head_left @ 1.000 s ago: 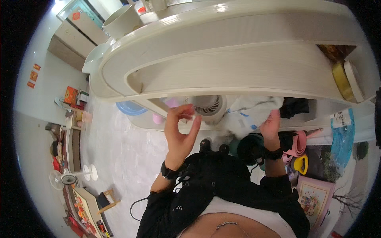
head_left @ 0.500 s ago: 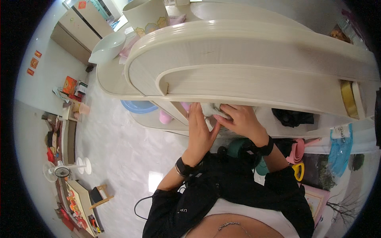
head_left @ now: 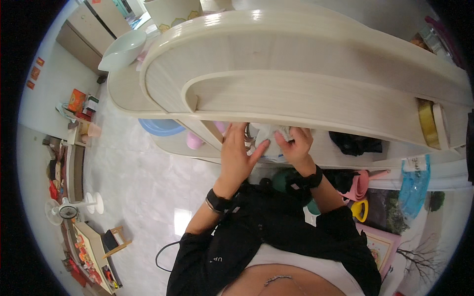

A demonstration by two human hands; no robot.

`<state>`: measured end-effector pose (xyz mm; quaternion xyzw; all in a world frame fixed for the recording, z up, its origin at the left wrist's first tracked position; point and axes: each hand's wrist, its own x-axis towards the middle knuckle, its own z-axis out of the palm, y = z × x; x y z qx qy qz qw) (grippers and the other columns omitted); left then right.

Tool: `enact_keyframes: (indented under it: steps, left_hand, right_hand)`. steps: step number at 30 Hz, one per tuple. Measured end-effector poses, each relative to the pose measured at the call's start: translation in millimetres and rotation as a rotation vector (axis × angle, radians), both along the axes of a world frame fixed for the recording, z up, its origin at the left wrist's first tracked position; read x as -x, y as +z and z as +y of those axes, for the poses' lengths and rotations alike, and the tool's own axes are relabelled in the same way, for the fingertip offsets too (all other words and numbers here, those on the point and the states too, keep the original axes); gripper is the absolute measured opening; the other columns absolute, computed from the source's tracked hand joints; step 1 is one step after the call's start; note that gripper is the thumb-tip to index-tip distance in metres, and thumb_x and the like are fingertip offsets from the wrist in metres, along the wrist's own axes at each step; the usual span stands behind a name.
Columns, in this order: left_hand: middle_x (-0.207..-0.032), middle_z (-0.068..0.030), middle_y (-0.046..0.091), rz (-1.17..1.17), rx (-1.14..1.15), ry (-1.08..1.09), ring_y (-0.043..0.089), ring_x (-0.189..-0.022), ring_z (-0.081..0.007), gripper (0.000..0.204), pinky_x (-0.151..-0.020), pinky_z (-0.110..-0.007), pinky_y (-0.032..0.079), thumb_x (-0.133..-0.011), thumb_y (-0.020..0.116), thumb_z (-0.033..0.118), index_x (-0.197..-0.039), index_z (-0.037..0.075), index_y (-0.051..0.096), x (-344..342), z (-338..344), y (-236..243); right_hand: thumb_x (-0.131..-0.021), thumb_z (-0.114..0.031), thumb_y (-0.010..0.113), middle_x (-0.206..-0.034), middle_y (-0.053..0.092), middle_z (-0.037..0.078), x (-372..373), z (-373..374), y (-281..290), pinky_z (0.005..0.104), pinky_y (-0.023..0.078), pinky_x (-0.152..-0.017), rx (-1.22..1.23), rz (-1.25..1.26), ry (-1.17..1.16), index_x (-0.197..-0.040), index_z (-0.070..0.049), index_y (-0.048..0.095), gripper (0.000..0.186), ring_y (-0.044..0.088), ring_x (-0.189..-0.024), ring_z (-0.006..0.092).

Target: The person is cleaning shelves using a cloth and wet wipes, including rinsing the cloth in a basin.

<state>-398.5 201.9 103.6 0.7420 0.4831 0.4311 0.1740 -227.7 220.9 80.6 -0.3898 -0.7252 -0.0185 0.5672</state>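
Observation:
My left hand reaches into the lower shelf of the cream curved cabinet, fingers stretched out beside a pale round object with grille-like parts, mostly hidden, its thumb apart and near a white cloth. My right hand grips that cloth just to the right, with fingertips partly hidden under the shelf edge. A black fabric bundle lies on the shelf farther right. A blue basin and a pink object are left of my hands.
Above sit a white bowl, a cup and a yellow tin. Below right are a pink plastic item, a blue hanging package and a framed picture. A fan and low table stand left.
My right hand has moved left with the cloth, onto the round object. My left hand's curled fingers have straightened and reached farther into the shelf. The view has shifted slightly.

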Motion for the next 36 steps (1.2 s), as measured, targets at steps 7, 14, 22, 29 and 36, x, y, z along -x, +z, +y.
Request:
enact_keyframes:
  steps: [7,14,22,29,36]
  left_hand:
    - [-0.106,-0.0216,0.052,-0.058,0.118,-0.046,0.051,-0.095,-0.0361,0.054,-0.087,-0.043,0.04,-0.082,0.066,0.021,-0.124,-0.002,0.043,-7.3,2.8,18.2]
    - [-0.121,-0.0216,0.048,-0.135,0.15,-0.073,0.047,-0.111,-0.0356,0.058,-0.091,-0.041,0.04,-0.082,0.065,0.021,-0.129,-0.002,0.04,-1.6,3.9,22.1]
    - [-0.113,-0.0179,0.054,-0.094,0.08,-0.088,0.052,-0.1,-0.0323,0.067,-0.083,-0.038,0.043,-0.07,0.078,0.02,-0.124,0.0,0.045,-2.0,10.7,16.6]
    - [-0.099,-0.0126,0.056,-0.112,0.09,-0.097,0.051,-0.088,-0.0304,0.059,-0.073,-0.038,0.044,-0.068,0.079,0.021,-0.117,0.003,0.052,-0.3,18.3,6.8]
    - [-0.1,-0.0128,0.059,-0.149,0.053,-0.101,0.052,-0.087,-0.0311,0.06,-0.073,-0.037,0.043,-0.065,0.08,0.02,-0.115,0.002,0.053,-0.6,20.1,4.2]
  right_hand:
    - [-0.09,-0.022,0.054,-0.103,0.058,0.006,-37.9,19.4,-52.0,0.0302,0.046,-0.077,0.501,0.849,-0.114,-0.109,0.002,0.054,0.03,0.056,-0.088,0.02]
    - [-0.091,-0.025,0.054,-0.114,0.054,0.007,-48.5,0.4,34.9,0.0328,0.046,-0.086,0.63,1.569,0.067,-0.122,-0.004,0.045,0.038,0.051,-0.105,0.0194]
    - [-0.086,-0.022,0.063,-0.078,0.063,0.007,-30.1,-20.9,57.9,0.0385,0.048,-0.074,0.57,0.337,0.31,-0.096,-0.001,0.063,0.023,0.06,-0.082,0.0202]
    - [-0.075,-0.018,0.07,-0.073,0.063,0.009,-6.8,-8.5,68.4,0.0314,0.048,-0.062,0.37,-0.332,0.092,-0.085,-0.004,0.066,0.018,0.061,-0.067,0.0229]
    - [-0.073,-0.014,0.071,-0.075,0.063,0.011,-13.9,-7.8,70.0,0.0318,0.049,-0.056,0.341,-0.265,0.074,-0.083,-0.003,0.066,0.016,0.06,-0.059,0.0251]
